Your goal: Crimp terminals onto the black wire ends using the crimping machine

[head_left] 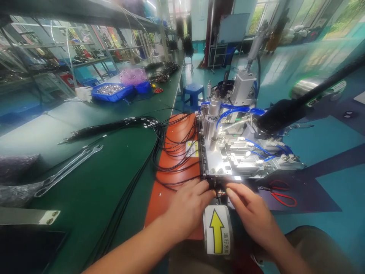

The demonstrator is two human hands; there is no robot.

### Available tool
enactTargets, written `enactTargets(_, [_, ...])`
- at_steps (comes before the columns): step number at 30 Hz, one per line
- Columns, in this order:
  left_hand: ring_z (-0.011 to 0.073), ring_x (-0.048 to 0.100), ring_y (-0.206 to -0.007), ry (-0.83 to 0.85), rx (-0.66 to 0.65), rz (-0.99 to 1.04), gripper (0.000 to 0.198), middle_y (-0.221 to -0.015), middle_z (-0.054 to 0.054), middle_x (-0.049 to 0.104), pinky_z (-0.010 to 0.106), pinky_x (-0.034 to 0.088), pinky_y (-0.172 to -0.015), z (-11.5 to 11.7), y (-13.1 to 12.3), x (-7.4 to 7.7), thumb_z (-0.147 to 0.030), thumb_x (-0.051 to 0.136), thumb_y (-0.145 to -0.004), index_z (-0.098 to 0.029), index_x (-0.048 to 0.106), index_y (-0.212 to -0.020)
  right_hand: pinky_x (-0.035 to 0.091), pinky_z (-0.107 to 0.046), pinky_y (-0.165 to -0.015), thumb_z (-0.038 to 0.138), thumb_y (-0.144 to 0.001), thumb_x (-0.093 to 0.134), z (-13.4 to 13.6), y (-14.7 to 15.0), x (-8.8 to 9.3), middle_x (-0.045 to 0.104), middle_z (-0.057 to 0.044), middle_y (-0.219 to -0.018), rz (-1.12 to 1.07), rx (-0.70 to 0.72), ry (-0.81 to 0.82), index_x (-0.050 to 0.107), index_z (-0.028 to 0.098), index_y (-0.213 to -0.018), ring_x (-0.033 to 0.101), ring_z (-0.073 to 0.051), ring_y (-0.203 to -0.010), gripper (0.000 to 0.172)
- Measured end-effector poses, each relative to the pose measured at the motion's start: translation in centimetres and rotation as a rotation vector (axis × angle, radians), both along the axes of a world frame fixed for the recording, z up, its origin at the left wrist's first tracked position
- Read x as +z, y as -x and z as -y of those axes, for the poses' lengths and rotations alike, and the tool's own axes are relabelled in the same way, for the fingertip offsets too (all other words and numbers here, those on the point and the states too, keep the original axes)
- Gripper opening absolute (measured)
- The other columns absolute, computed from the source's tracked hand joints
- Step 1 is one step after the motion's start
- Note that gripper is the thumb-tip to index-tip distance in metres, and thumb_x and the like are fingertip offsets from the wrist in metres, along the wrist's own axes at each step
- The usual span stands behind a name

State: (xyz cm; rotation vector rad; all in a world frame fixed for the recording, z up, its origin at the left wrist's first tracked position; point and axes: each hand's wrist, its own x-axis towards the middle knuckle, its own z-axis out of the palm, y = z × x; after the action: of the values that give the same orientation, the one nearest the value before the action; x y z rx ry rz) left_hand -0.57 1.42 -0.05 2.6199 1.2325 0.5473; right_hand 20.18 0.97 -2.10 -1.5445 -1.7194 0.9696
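Both hands meet at the near edge of a metal machine (236, 152) with blue air tubes. My left hand (189, 201) has its fingers bent together at a small metallic part (221, 193); what they hold is too small to make out. From the right, my right hand (251, 209) pinches at the same spot, thumb and index finger close to the part. Just below the fingers is a white label (218, 230) with a yellow arrow. Thin black cables (159, 148) run over the orange surface (159, 198) left of the machine, near my left hand.
Two wrenches (71, 167) rest on the green table (119, 167). Red-handled pliers (282, 196) lie right of my right hand. A black lamp head (276, 116) overhangs the machine. A blue tray (111, 93) of small parts and a blue stool (194, 93) stand farther back.
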Motion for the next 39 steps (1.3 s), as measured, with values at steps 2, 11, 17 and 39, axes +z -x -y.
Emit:
enactTargets(2, [0.0209, 0.054, -0.084, 0.001, 0.004, -0.003, 0.016, -0.090, 0.005, 0.061, 0.034, 0.048, -0.074, 0.0, 0.0, 0.0, -0.014, 0.053, -0.093, -0.019, 0.066, -0.101, 0.050, -0.036, -0.093, 0.041, -0.097, 0.047, -0.2, -0.1, 0.0, 0.071, -0.007, -0.112, -0.013, 0.029, 0.021, 0.069, 0.023, -0.106, 0.063, -0.025, -0.108, 0.030])
enactTargets(11, [0.0208, 0.054, -0.087, 0.031, 0.000, 0.003, 0.017, -0.092, 0.005, 0.060, 0.034, 0.048, -0.077, 0.0, -0.1, -0.1, -0.014, 0.051, -0.094, -0.019, 0.065, -0.100, 0.051, -0.033, -0.081, 0.037, -0.097, 0.049, 0.1, 0.0, 0.4, 0.071, -0.005, -0.102, 0.006, 0.047, -0.114, 0.069, 0.025, -0.104, 0.065, -0.023, -0.095, 0.024])
enactTargets(17, [0.0211, 0.054, -0.085, 0.018, 0.003, -0.011, 0.015, -0.092, 0.004, 0.061, 0.034, 0.047, -0.074, 0.0, 0.0, -0.1, -0.014, 0.053, -0.093, -0.019, 0.064, -0.100, 0.049, -0.032, -0.078, 0.035, -0.096, 0.050, 0.2, 0.1, 0.5, 0.069, -0.004, -0.093, 0.040, 0.032, -0.156, 0.067, 0.024, -0.096, 0.064, -0.022, -0.089, 0.020])
enactTargets(39, [0.0223, 0.057, -0.087, 0.015, 0.018, -0.069, 0.017, -0.092, 0.005, 0.063, 0.036, 0.048, -0.077, 0.1, -0.1, 1.1, -0.018, 0.055, -0.093, -0.019, 0.067, -0.105, 0.044, -0.026, -0.058, 0.042, -0.089, 0.053, -0.5, 0.7, 0.1, 0.066, 0.000, -0.068, -0.007, -0.069, 0.121, 0.065, 0.021, -0.073, 0.059, -0.017, -0.062, 0.030])
